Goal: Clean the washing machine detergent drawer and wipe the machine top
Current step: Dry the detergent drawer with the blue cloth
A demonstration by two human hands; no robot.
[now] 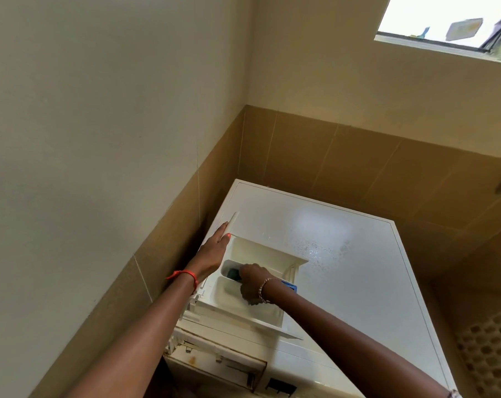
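The detergent drawer [255, 251] is out of its housing and lies on the machine top [358, 271], at that top's near left corner, with its compartments facing up. Everything else is placed from this drawer.

The left hand [214, 247] is at the drawer's far left corner. Its fingers are straight and pressed together along the outside of the drawer's left wall, and the thumb lies on the rim. A narrow white bar [233, 218] shows just beyond the fingertips; whether it belongs to the drawer cannot be told. A red wristband [186, 274] circles the left wrist, beside the drawer's left edge.

The right hand [253, 282] is over the middle of the drawer with its fingers curled down, pinching a dark green sponge [233, 273] that sits inside the small middle compartment, touching its floor or wall. A beaded bracelet [265, 290] is on this wrist. A blue insert [290, 286] shows at the drawer's right edge, partly hidden behind the right wrist.

To the right of the drawer and beyond it, the white machine top carries a patch of wet specks [315, 249] and a soft glare. Below the drawer's near end, in the washing machine's front, the open drawer slot [214, 359] shows stained edges. Past the drawer, tan wall tiles [329, 156] meet in the corner, and a window [444, 18] sits high above to the right. A honeycomb-patterned floor [490, 354] lies far to the drawer's right, beyond the machine's side.
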